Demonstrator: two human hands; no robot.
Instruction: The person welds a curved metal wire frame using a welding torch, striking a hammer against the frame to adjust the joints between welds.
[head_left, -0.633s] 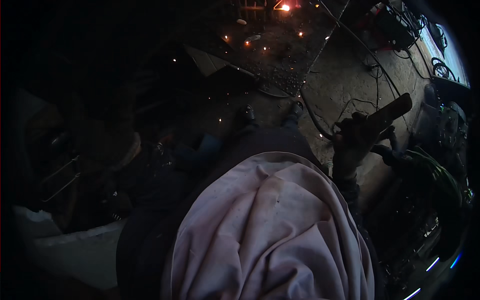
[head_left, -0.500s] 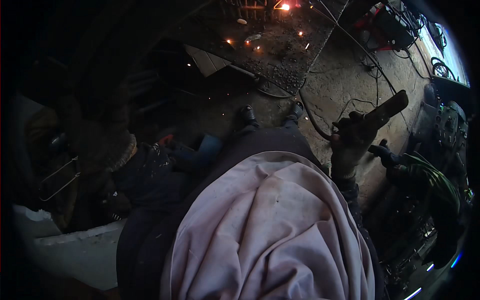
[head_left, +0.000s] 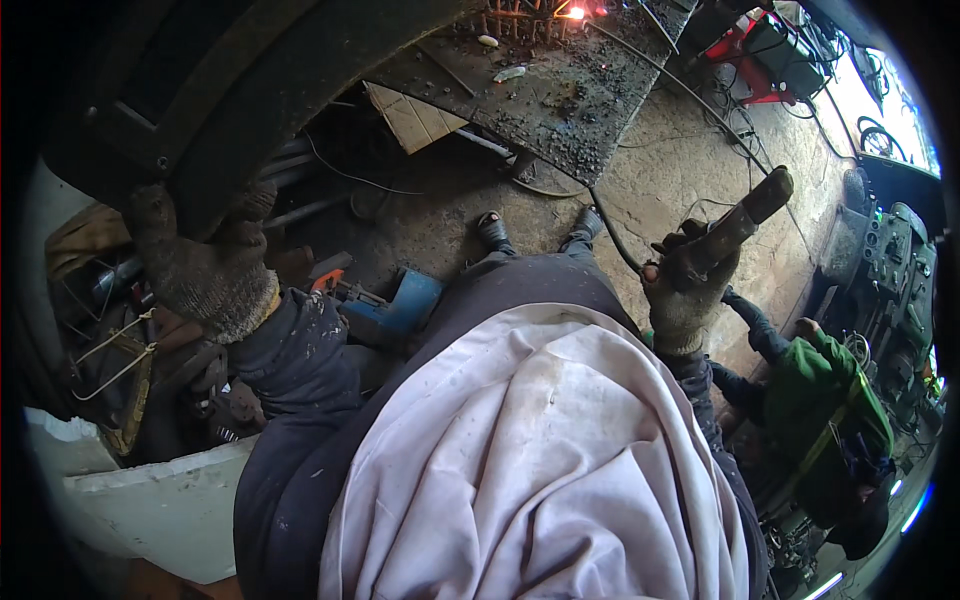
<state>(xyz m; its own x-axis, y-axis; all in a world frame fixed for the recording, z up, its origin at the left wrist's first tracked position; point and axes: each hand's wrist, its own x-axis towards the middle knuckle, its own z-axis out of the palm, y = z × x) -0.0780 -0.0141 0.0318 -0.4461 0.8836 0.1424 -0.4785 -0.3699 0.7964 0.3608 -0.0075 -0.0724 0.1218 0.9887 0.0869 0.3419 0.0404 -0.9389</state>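
My gloved left hand (head_left: 215, 270) grips the lower edge of a dark welding shield (head_left: 235, 95), which fills the upper left. In my gloved right hand (head_left: 690, 285) is a welding electrode holder (head_left: 735, 228), its blunt end tilted up and to the right. From the holder's end a thin welding rod (head_left: 680, 90) slants up and left to the worktable. Beside a small bright glow at the top edge stands a row of short metal bars (head_left: 525, 22), partly cut off by the frame. A black cable (head_left: 617, 235) runs from my right hand toward the table corner.
Dark crumbs and a pale scrap (head_left: 509, 74) lie on the metal worktable (head_left: 570, 120). A blue tool (head_left: 400, 300) is on the floor by my left leg. At right a person in green (head_left: 825, 400) bends near machinery (head_left: 900, 270). A red-and-black machine (head_left: 770, 55) stands farther back.
The glare and flying sparks have died down, and the scene is brighter. My right hand has shifted slightly left with the holder. The person in green has moved lower.
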